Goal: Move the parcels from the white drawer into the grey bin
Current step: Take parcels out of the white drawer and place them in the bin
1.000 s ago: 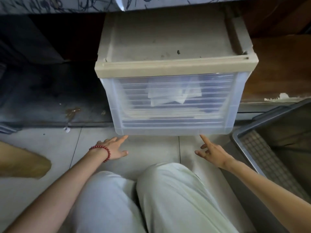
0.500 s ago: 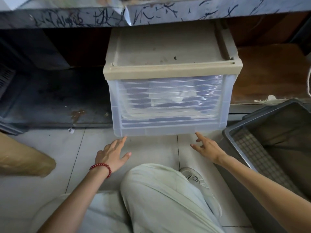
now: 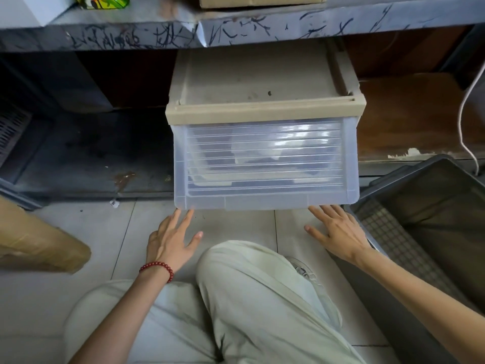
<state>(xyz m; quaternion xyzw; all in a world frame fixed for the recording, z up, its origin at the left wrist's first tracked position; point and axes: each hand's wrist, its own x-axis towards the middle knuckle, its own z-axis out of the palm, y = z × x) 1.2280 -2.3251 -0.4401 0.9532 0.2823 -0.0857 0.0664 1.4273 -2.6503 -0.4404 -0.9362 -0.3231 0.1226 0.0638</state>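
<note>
- Pale parcels (image 3: 252, 151) show blurry inside the closed white drawer (image 3: 265, 195) (its front is see-through).
- The left hand (image 3: 170, 240) and right hand (image 3: 338, 232) are at its bottom edge, fingers straight and apart.
- The grey bin (image 3: 401, 170) sits on its right.

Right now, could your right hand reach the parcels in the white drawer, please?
Probably not yet: the white drawer looks closed, and its translucent front stands between the right hand and the parcels. It likely needs pulling out first.
</note>
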